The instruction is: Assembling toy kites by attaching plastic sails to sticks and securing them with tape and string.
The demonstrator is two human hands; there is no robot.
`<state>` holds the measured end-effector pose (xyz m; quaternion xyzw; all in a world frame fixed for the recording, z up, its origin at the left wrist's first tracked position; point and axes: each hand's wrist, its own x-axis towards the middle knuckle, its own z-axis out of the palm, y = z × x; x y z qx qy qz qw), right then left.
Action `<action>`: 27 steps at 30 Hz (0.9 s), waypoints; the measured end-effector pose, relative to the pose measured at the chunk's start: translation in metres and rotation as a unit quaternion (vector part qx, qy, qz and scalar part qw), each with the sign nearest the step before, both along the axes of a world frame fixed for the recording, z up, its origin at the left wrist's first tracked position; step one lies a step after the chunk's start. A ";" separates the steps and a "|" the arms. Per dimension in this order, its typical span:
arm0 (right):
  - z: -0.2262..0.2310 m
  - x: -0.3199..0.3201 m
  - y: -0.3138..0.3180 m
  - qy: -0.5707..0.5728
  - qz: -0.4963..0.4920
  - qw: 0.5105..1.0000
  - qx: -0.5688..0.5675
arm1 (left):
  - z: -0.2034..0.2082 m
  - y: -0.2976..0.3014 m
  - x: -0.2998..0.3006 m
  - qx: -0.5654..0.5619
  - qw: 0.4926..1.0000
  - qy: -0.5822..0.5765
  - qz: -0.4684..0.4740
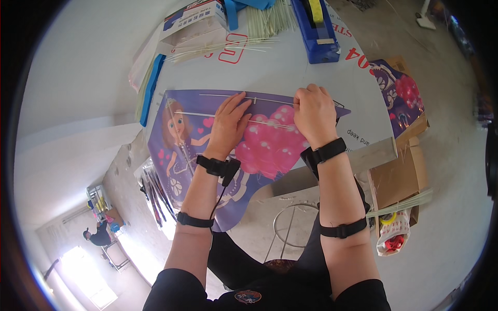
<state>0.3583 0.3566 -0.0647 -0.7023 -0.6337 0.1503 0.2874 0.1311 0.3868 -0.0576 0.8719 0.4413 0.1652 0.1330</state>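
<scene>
A purple printed sheet (202,101), shaped like a kite sail, lies on the table with a cartoon figure and pink balloons on it. Its near part hangs over the table's front edge. My left hand (228,124) rests on it with fingers stretched out. A thin white rod (270,100) runs along the sheet's far edge, with a small pale piece of tape (254,101) across it. Another thin rod (193,113) lies nearer, partly under my left hand. At the far edge, right of the tape, my right hand (315,111) is closed; what its fingers pinch is hidden.
A blue tape dispenser (321,46) stands at the back of the table (290,78). Bundles of thin rods (270,20) lie beside an open carton (194,23). Cardboard boxes (397,176) and a bag (392,236) are at right. A stool (293,223) stands below; another person (99,236) is far left.
</scene>
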 end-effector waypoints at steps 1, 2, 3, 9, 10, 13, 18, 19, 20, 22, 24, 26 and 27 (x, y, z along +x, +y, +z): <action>0.000 0.000 0.000 0.005 0.004 1.000 0.000 | 0.000 0.000 0.000 -0.007 1.000 0.006 0.002; 0.000 0.000 0.000 0.003 0.006 1.000 -0.002 | 0.000 0.000 0.000 0.001 1.000 -0.001 0.000; 0.000 0.000 0.000 -0.003 0.002 1.000 -0.003 | 0.000 0.000 0.000 0.007 1.000 0.000 0.001; 0.002 0.001 0.001 0.032 -0.001 0.999 -0.014 | 0.007 -0.001 -0.018 0.014 1.000 0.003 0.024; 0.002 0.002 0.002 0.031 0.001 0.999 -0.014 | 0.011 0.000 -0.025 0.012 0.999 0.029 0.035; 0.003 0.003 0.003 0.060 -0.012 0.998 0.011 | 0.022 -0.001 -0.047 0.028 0.989 0.140 0.043; 0.003 0.006 0.005 0.137 -0.030 0.988 0.063 | 0.031 0.006 -0.065 0.060 0.970 0.234 0.017; 0.003 0.008 0.005 0.136 -0.019 0.989 0.062 | 0.031 0.009 -0.066 0.056 0.968 0.245 -0.009; 0.004 0.011 0.005 0.146 -0.017 0.988 0.052 | 0.033 0.010 -0.068 0.051 0.967 0.250 0.004; 0.005 0.017 0.004 0.141 -0.014 0.988 0.053 | 0.035 0.014 -0.070 0.047 0.963 0.264 -0.040; 0.007 0.023 0.001 0.187 -0.025 0.980 0.061 | 0.040 0.014 -0.073 0.042 0.959 0.275 -0.045; 0.009 0.030 -0.003 0.189 -0.033 0.979 0.062 | 0.048 0.010 -0.078 0.045 0.958 0.276 -0.056; 0.010 0.034 -0.007 0.203 -0.058 0.976 0.057 | 0.053 0.006 -0.081 0.053 0.964 0.253 -0.066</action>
